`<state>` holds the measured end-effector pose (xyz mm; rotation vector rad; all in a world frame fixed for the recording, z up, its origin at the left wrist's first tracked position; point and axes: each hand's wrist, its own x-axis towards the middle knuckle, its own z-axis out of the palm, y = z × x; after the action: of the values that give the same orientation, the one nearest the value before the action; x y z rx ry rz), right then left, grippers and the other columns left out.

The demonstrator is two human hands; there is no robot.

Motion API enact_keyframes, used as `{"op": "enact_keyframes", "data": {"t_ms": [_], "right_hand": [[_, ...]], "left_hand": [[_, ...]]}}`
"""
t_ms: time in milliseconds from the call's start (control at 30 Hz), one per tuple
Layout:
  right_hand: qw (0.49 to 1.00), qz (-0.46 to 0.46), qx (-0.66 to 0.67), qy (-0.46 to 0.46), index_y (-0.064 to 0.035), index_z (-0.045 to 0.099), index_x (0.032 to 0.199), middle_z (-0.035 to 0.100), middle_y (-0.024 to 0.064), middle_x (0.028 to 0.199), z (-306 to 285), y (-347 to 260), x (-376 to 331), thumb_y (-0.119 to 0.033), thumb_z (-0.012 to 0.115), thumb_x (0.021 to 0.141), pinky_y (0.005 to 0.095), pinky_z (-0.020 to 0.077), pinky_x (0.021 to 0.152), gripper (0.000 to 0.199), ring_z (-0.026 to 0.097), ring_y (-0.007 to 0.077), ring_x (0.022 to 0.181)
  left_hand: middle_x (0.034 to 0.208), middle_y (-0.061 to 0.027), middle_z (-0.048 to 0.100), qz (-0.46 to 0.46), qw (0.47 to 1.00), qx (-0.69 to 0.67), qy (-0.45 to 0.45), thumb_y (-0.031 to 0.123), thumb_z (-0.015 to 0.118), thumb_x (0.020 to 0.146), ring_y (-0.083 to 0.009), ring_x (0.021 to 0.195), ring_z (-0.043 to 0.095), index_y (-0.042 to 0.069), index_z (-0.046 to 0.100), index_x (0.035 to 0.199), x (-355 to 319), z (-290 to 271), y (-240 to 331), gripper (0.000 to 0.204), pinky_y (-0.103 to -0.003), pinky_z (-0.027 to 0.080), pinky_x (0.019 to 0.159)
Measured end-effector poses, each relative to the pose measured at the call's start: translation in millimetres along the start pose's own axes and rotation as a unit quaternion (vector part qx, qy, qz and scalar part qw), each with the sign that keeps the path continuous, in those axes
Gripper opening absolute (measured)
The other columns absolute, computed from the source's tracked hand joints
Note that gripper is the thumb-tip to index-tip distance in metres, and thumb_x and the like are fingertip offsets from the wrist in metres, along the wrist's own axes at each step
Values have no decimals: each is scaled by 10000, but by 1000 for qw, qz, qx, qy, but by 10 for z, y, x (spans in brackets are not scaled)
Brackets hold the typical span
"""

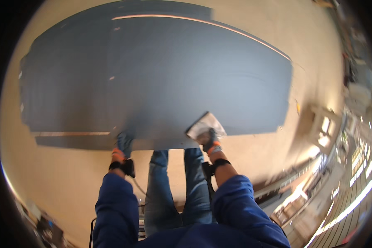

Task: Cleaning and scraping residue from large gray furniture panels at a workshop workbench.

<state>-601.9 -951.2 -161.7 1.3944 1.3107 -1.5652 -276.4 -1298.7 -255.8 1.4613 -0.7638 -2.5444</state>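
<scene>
A large dark grey sheet (173,78) with stepped outer edges spreads before me over a beige surface. In my right hand (210,139), gloved with an orange cuff, is a whitish fan-shaped tool (207,123) with a dark straight edge; its exact kind is unclear. The tool is over the sheet's near edge, right of the middle. My left hand (124,142), in a dark glove with an orange cuff, is at the near edge further left. Motion smears its fingers, and I cannot make out whether they hold anything.
Beige surface (252,153) surrounds the sheet. Pale strips (70,133) show along parts of its long edges. A small yellow object (297,107) lies to the right, near a light wooden frame (324,126). Blurred clutter and sunlit slats (355,198) fill the far right.
</scene>
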Motion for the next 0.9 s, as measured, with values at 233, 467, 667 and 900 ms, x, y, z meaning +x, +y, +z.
{"op": "enact_keyframes", "data": {"t_ms": [233,467,667,900], "right_hand": [[991,-33,-107,76,-52,599,889,616,84,787,70,-20,48,-437,571,809,318,419,541,394,527,194,606],[997,-44,-65,-9,-49,607,805,602,94,672,205,43,-140,-515,478,832,321,396,517,485,503,205,560],[999,-32,-20,-3,-86,571,967,601,80,823,173,-29,-73,-530,482,822,341,431,575,476,552,212,692],[1000,-18,-13,-10,-52,567,736,537,87,595,120,-50,-5,-544,453,843,327,407,489,517,511,222,515]], "left_hand": [[1189,7,496,-74,983,25,164,395,654,791,-207,1068,507,165,461,1229,-67,821,482,531,-354,403,966],[1246,-17,502,-153,975,-42,153,417,562,848,-183,1152,452,159,497,1205,-14,933,492,445,-348,366,1001],[1270,-28,488,-151,979,7,138,441,537,856,-206,1183,430,130,489,1215,-78,1307,436,477,-365,326,1039],[1341,-67,412,-141,978,2,155,463,450,887,-240,1244,367,90,399,1306,50,1325,298,563,-388,253,1081]]}}
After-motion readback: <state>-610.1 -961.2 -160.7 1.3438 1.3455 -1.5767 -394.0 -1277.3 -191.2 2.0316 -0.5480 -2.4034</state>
